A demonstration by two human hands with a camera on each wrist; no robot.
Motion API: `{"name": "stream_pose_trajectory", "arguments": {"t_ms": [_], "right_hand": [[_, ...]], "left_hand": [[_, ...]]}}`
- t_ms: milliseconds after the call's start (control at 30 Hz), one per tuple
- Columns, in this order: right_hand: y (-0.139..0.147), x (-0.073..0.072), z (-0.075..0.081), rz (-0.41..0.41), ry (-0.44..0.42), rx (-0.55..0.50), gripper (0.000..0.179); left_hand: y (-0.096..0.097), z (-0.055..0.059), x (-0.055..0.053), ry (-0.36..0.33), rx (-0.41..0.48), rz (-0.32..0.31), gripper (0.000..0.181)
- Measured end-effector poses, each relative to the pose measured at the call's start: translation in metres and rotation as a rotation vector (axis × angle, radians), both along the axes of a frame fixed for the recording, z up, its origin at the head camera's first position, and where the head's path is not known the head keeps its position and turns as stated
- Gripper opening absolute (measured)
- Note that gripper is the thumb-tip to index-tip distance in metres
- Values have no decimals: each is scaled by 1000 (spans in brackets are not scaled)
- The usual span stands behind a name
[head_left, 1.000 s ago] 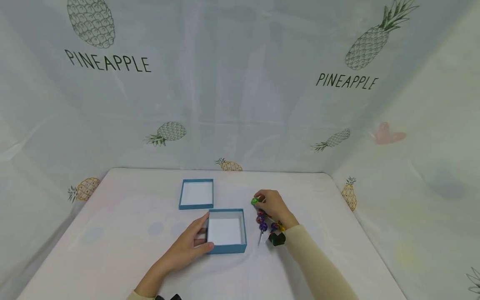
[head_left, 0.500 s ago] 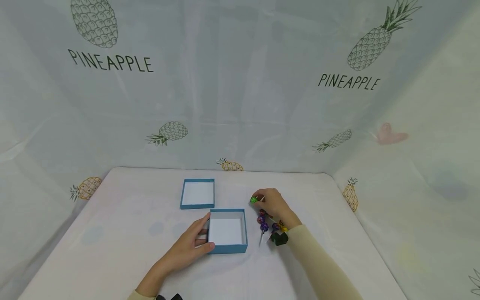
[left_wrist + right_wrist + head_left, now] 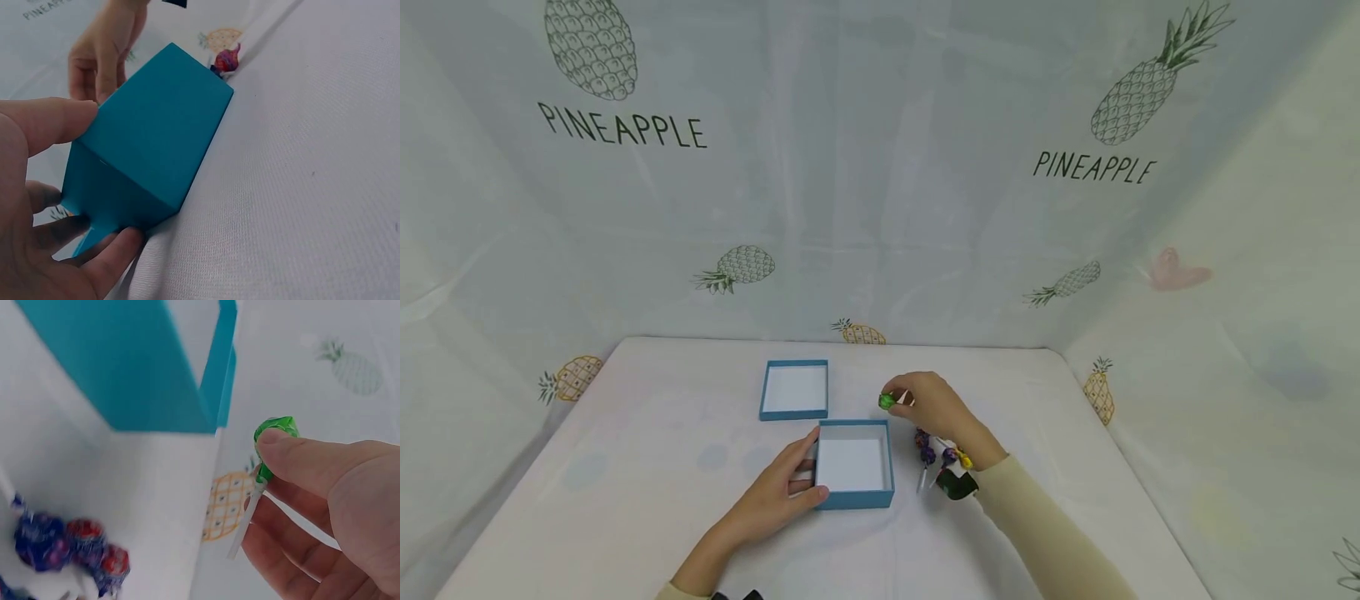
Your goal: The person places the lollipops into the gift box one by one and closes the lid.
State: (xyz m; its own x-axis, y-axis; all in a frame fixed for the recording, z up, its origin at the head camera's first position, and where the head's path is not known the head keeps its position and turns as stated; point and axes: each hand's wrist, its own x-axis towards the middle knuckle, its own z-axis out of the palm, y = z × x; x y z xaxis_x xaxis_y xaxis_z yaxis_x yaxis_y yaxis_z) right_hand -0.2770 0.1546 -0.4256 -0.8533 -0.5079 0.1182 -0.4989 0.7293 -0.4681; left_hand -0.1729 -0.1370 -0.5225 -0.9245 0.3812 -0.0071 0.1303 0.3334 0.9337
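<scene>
My left hand [image 3: 775,492] holds a blue box [image 3: 853,500] with a white inside at its left side, thumb on the front wall near the corner and fingers along the left wall. The box stands open-topped on the table, and its white floor shows bare. Between thumb and fingers my right hand [image 3: 934,406] pinches a green-wrapped lollipop [image 3: 289,424]. Its white stick points down and away from the thumb in the right wrist view. This hand is just beyond the box's far right corner. Several purple and red lollipops [image 3: 927,455] lie right of the box, partly hidden by the right arm.
A shallow blue lid [image 3: 794,413], white inside, lies behind the box to the left. One yellow-wrapped lollipop [image 3: 964,458] is beside the right forearm. A dark device [image 3: 957,485] sits at the right wrist. White pineapple-print cloth [image 3: 880,208] rises behind the table.
My right hand has moved left with the green lollipop, away from the other lollipops and nearer the box's far edge. The left hand and box have stayed in place.
</scene>
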Motion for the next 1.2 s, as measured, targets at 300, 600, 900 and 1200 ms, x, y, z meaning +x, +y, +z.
{"name": "stream_pose_trajectory", "arguments": {"t_ms": [300,600,900,1200], "right_hand": [[-27,14,2,72,14,5,22],[-48,24,-8,103,3,18,21],[-64,29,-19,134,37,54,23],[-74,31,-33,137,96,88,22]], "left_hand": [[-1,1,0,-33,-24,16,89],[-5,-1,1,-56,-14,22,84],[-5,-2,1,-118,6,32,84],[-9,-3,1,-126,49,-1,82]]}}
